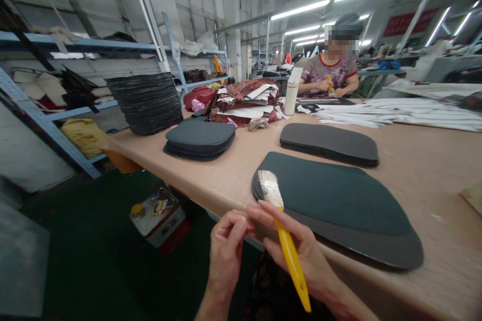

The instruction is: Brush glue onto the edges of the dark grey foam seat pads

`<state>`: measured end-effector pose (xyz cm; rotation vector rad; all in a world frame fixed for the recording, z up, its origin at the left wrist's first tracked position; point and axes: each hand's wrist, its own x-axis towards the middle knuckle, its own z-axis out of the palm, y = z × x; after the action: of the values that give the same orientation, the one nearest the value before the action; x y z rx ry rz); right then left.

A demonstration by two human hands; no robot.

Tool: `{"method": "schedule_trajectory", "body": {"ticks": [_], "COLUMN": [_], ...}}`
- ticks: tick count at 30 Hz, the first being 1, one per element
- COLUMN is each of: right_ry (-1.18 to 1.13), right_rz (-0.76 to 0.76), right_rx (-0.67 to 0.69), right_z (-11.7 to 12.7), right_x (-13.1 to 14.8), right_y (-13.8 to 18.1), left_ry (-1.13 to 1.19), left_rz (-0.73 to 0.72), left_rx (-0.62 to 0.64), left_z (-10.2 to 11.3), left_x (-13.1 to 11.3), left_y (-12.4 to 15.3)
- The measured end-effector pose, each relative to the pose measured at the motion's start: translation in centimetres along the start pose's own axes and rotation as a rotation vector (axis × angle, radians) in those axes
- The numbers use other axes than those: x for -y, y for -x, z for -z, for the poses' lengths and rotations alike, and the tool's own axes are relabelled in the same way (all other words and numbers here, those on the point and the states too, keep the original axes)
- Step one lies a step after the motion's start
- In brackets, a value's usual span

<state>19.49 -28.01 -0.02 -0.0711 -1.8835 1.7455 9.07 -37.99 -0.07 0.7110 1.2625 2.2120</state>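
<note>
My right hand (301, 248) grips a brush with a yellow handle (291, 258) and whitish bristles (270, 188), held upright over the near edge of a dark grey shaped pad (339, 200) lying on the tan table (414, 150). My left hand (226, 251) sits just left of it, fingers curled and pinched together near the right hand's fingertips. What the left fingers hold, if anything, is too small to see.
More dark pads lie in stacks (329, 143) (199, 138), with a tall pile (145, 103) at the table's left end. A metal can (160, 218) stands on the floor. Patterned pieces (246, 103), a white bottle (291, 91) and white strips (395, 113) lie farther back, where another person (331, 72) works. Blue shelving (48, 125) stands left.
</note>
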Motion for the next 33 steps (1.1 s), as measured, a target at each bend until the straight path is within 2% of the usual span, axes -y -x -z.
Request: {"method": "schedule_trajectory", "body": {"ticks": [5,7,13,17,19,23,28,33], "right_ry": [0.046,0.153,0.450,0.648,0.667,0.524,0.469,0.317], "right_rz": [0.026,0.070,0.391,0.473,0.470,0.408,0.295,0.176], "right_rx": [-0.170,-0.191,-0.093,-0.079,-0.142,-0.310,-0.282,-0.277], "right_z": [0.8,0.7,-1.5,-2.6,-2.8,-2.6,-2.3,-2.4], "right_x": [0.0,-0.2,-0.9,-1.5,-2.0,-2.4,-0.9,0.2], "right_y": [0.1,0.0,-0.3,-0.5,-0.5,-0.7,-0.9,-0.8], "left_ry": [0.381,0.457,0.670,0.697,0.672,0.566,0.314,0.155], "left_rz": [0.116,0.141,0.225,0.226,0.195,0.100,-0.004,-0.002], "left_rx": [-0.322,-0.381,-0.189,-0.147,-0.154,-0.141,-0.073,-0.057], "left_z": [2.0,2.4,0.8,-0.7,-1.2,-1.5,-0.7,0.0], "left_x": [-0.8,-1.1,-2.3,-2.9,-3.1,-2.6,-1.6,-1.7], "left_y": [-0.9,-1.0,0.1,0.9,1.4,2.4,3.2,3.3]}}
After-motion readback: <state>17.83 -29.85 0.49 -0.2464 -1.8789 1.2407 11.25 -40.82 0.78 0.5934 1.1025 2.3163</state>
